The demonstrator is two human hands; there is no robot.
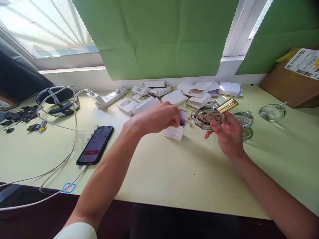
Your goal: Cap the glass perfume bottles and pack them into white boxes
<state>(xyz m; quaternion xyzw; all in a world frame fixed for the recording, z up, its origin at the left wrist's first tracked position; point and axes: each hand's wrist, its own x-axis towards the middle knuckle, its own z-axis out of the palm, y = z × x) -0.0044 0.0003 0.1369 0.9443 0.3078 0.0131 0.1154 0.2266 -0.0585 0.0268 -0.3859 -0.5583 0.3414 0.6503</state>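
My right hand (230, 134) is closed round a round clear glass bottle (208, 119) with dark and gold speckles showing in it, thumb on its front. A shiny gold tube (227, 105) sticks up beside the bottle at the same fingers; whether it is attached is unclear. My left hand (165, 114) has its fingers curled down at the mouth of a small open white box (173, 133) with a purple inside. The fingertips are partly hidden, so what they hold, if anything, does not show. Tiny metal and orange pieces (189, 124) lie between box and bottle.
More glass bottles (272, 112) stand at the right, before a brown carton (292, 79). White boxes (174, 97) lie along the back. On the left are a phone (95, 145) with cable, a power strip (112, 98), a black headset (59, 103) and dark parts (20, 116).
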